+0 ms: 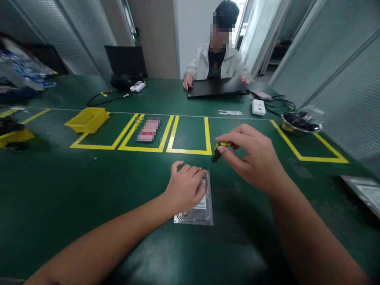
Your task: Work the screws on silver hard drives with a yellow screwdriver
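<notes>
A silver hard drive (209,206) lies flat on the green table, its long side running away from me. My left hand (185,184) is over its far half, fingers bent on the casing and one finger raised at the left. That hand covers much of the label. Between thumb and fingertips, my right hand (249,156) pinches a yellow and black screwdriver (217,154). The screwdriver leans, its thin shaft pointing down at the drive's far right corner. Whether the tip sits in a screw is too small to tell.
Yellow tape boxes (190,151) mark the table, with a pink phone-like object (149,130) in one. A yellow bin (89,120) stands left, a bowl of dark parts (301,122) right. A metal-faced panel (363,194) lies far right. Opposite, a person (204,63) holds a dark panel (218,88).
</notes>
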Tool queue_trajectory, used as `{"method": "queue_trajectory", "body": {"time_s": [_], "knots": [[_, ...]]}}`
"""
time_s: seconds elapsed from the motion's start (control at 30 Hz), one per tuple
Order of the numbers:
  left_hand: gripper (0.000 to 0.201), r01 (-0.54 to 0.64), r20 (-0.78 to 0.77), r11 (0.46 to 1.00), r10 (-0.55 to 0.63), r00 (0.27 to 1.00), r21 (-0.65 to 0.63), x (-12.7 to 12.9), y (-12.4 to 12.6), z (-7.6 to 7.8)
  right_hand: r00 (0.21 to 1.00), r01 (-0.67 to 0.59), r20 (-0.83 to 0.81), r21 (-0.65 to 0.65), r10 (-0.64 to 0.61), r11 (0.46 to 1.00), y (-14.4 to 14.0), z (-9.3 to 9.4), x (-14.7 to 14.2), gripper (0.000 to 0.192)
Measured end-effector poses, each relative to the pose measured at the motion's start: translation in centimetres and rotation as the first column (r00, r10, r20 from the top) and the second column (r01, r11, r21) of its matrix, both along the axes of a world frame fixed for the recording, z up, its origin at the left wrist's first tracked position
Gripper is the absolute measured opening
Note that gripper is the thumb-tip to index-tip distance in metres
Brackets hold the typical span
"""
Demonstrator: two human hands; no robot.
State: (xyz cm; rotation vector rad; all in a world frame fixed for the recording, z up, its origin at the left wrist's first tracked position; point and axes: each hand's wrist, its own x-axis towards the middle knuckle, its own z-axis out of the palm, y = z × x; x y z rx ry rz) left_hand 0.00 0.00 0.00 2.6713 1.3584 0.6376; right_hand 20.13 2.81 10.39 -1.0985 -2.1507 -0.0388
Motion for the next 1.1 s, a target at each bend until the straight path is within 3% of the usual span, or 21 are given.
{"method": "queue_trajectory", "body": {"time_s": [0.77, 1.1], "knots": [[0.034, 0.006, 0.030, 1.000, -0.007, 1.000, 0.005, 0.19, 0.13, 0.23, 0.998, -0.055, 0.010, 0.005, 0.055, 0.998, 0.07, 0.36, 0.16, 0.026], [0.033, 0.005, 0.031, 1.000, -0.005, 1.000, 0.008, 0.16, 0.13, 0.20, 0.998, -0.056, 0.000, -0.001, 0.056, 0.998, 0.14, 0.27, 0.06, 0.012]]}}
